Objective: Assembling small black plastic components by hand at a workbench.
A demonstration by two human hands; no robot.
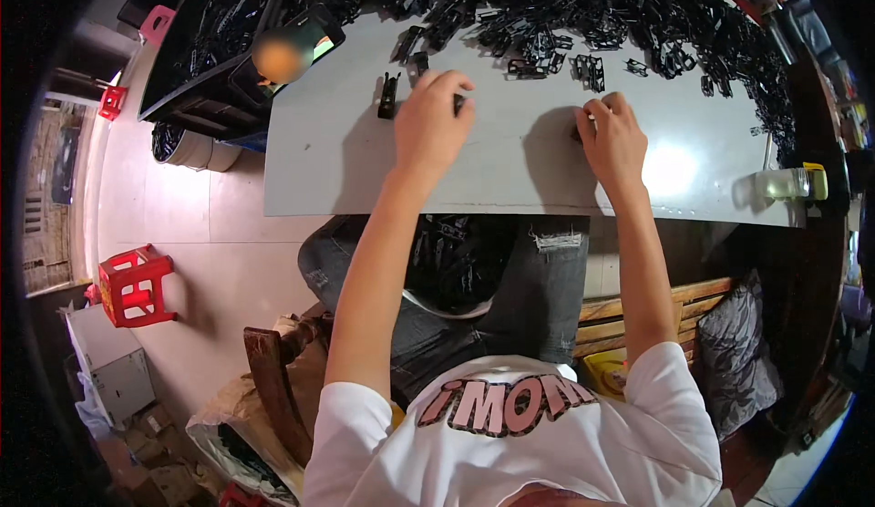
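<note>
Over the white tabletop [310, 160], my left hand [432, 119] is closed with its fingers curled round a small black plastic piece [458, 103], of which only the end shows. Just left of that hand, a narrow black clip-like piece [388, 97] stands on the table, and another black piece [418, 62] lies beyond the knuckles. My right hand [616, 138] is bent down at the table, thumb and fingers pinched together. A bit of something dark [576, 132] shows at its thumb side, mostly hidden, so its kind cannot be told.
A large heap of black plastic pieces [583, 1] covers the table's far side. At the left, a phone [314, 42] leans on a black bin [205, 78]. A jar [784, 184] stands at the right edge. More black pieces fill a container [460, 261] between my legs. A red stool [137, 285] is left.
</note>
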